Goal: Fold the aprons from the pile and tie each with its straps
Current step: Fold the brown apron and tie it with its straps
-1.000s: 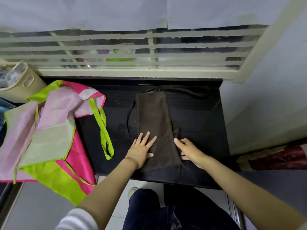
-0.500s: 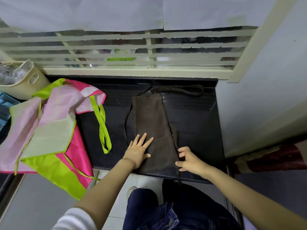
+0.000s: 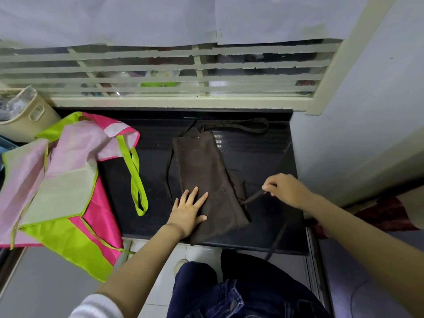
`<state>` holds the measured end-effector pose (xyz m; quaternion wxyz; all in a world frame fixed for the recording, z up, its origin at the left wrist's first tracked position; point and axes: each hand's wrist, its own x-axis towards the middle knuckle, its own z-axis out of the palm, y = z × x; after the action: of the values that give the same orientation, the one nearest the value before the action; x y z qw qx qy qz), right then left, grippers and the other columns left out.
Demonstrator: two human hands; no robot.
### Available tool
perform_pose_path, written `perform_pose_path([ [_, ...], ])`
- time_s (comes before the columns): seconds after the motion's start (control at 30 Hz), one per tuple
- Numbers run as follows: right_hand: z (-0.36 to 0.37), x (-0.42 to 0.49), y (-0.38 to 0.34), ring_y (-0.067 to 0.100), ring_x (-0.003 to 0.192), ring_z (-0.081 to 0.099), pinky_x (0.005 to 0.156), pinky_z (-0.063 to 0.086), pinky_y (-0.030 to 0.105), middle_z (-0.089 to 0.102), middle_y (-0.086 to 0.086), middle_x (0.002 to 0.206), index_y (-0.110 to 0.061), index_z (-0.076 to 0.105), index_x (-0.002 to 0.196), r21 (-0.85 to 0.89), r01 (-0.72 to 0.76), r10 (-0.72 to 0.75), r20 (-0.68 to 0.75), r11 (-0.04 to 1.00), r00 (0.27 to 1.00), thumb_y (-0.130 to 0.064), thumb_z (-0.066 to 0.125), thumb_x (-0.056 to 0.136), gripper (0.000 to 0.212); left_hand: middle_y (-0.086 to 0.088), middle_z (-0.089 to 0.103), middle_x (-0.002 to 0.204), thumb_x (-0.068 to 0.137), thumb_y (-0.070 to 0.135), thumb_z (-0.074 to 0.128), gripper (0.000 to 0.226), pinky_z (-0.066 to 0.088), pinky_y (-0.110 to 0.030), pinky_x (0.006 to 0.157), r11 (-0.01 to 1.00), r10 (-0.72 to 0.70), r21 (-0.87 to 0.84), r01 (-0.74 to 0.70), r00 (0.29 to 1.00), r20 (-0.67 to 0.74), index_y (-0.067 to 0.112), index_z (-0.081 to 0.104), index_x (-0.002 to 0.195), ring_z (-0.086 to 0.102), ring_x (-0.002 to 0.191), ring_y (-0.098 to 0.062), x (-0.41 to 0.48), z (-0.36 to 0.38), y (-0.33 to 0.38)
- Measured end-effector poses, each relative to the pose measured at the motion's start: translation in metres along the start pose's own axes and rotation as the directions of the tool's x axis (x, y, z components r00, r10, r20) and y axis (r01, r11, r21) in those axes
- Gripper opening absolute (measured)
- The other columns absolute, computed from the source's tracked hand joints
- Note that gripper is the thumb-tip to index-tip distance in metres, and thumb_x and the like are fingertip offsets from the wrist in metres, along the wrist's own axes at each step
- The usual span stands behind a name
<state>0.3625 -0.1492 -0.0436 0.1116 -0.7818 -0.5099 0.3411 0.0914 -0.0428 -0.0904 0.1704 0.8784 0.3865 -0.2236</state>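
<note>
Brown apron, long axis running away from us; left hand flat on it, right hand apparently pinching strap just right.

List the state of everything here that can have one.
brown apron: folded into a narrow strip, flat on the counter, untied
strap: held out to the right, not yet tied
left hand: flat, pressing the brown apron
right hand: pinching the strap
pink and green aprons: unfolded, heaped left
</note>
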Motion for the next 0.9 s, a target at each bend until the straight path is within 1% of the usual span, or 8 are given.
perform_pose_path([
  [0.2,-0.017,0.018,0.014,0.023,0.081,0.062,0.076,0.049,0.036,0.068,0.005,0.086,-0.011,0.065,0.089,-0.182,-0.052,0.019,-0.179,0.982,0.984,-0.037,0.056,0.092,0.028,-0.001,-0.011,0.159,0.098,0.044,0.039,0.069,0.004,-0.043,0.118,1.0,0.017,0.024,-0.016,1.0,-0.01,0.033,-0.005,0.15,-0.006,0.146,-0.027,-0.003,0.002,0.001],
  [0.3,-0.019,0.019,0.021,0.025,0.099,0.055,0.086,0.043,0.035,0.062,0.007,0.106,-0.013,0.062,0.103,-0.362,-0.103,0.029,-0.203,0.926,0.979,-0.027,0.057,0.092,0.018,-0.001,-0.011,0.159,0.098,0.045,0.037,0.068,0.004,-0.042,0.117,0.999,0.025,0.037,-0.024,0.999,-0.03,0.033,-0.006,0.15,-0.006,0.146,-0.027,-0.004,0.006,0.001],
  [0.37,-0.004,0.016,0.013,0.028,0.11,0.051,0.093,0.041,0.037,0.055,0.009,0.12,-0.012,0.057,0.119,-0.393,-0.023,-0.078,-0.24,0.919,0.968,-0.011,0.057,0.088,0.031,-0.002,-0.011,0.159,0.098,0.045,0.037,0.068,0.004,-0.042,0.117,0.999,0.021,0.048,-0.02,0.999,-0.033,0.032,-0.006,0.15,-0.006,0.146,-0.028,-0.004,0.007,0.001],
  [0.47,0.033,0.006,-0.026,0.026,0.129,0.043,0.108,0.032,0.033,0.048,0.007,0.138,-0.013,0.051,0.131,-0.228,0.302,-0.328,-0.083,0.926,0.941,-0.005,0.053,0.089,0.043,-0.002,-0.01,0.159,0.098,0.046,0.037,0.068,0.007,-0.042,0.117,0.998,0.022,0.062,-0.019,0.999,-0.039,0.033,-0.005,0.15,-0.006,0.146,-0.027,-0.003,0.008,0.002],
  [0.57,0.073,0.007,-0.058,0.016,0.146,0.008,0.117,0.005,0.027,0.017,-0.001,0.157,-0.017,0.027,0.148,-0.342,0.514,-0.473,0.202,0.787,0.858,-0.018,0.046,0.098,0.053,-0.003,-0.009,0.159,0.098,0.047,0.035,0.066,0.009,-0.043,0.117,0.997,0.047,0.062,-0.042,0.997,-0.067,0.033,-0.002,0.15,-0.003,0.146,-0.026,-0.004,0.008,0.0],
  [0.73,0.084,0.022,-0.058,0.018,0.146,-0.005,0.117,-0.001,0.029,-0.002,-0.003,0.159,-0.02,0.01,0.152,-0.378,0.457,-0.329,0.356,0.805,0.874,-0.023,0.046,0.098,0.065,-0.008,0.027,0.148,0.086,0.058,-0.003,0.073,0.033,-0.038,0.106,0.999,0.051,0.017,-0.049,0.986,-0.157,0.028,0.018,0.149,0.033,0.134,-0.025,-0.022,0.01,-0.018],
  [0.8,0.083,0.024,-0.057,0.017,0.146,-0.004,0.117,0.0,0.028,-0.002,-0.004,0.159,-0.021,0.01,0.152,-0.35,0.461,-0.332,0.369,0.815,0.868,-0.024,0.048,0.098,0.066,-0.005,0.049,0.125,0.096,0.052,0.004,0.06,0.048,-0.033,0.086,0.996,0.06,0.071,-0.047,0.979,-0.195,0.025,0.031,0.143,0.056,0.107,-0.021,-0.03,0.015,-0.034],
  [0.9,0.083,0.027,-0.055,0.016,0.146,-0.005,0.117,0.0,0.028,-0.002,-0.006,0.159,-0.022,0.01,0.151,-0.324,0.465,-0.343,0.368,0.824,0.864,-0.024,0.048,0.098,0.066,0.0,0.056,0.1,0.092,0.037,0.037,0.046,0.048,-0.028,0.065,0.985,0.091,0.164,-0.048,0.959,-0.27,0.023,0.041,0.135,0.06,0.079,-0.016,-0.039,0.022,-0.06],
])
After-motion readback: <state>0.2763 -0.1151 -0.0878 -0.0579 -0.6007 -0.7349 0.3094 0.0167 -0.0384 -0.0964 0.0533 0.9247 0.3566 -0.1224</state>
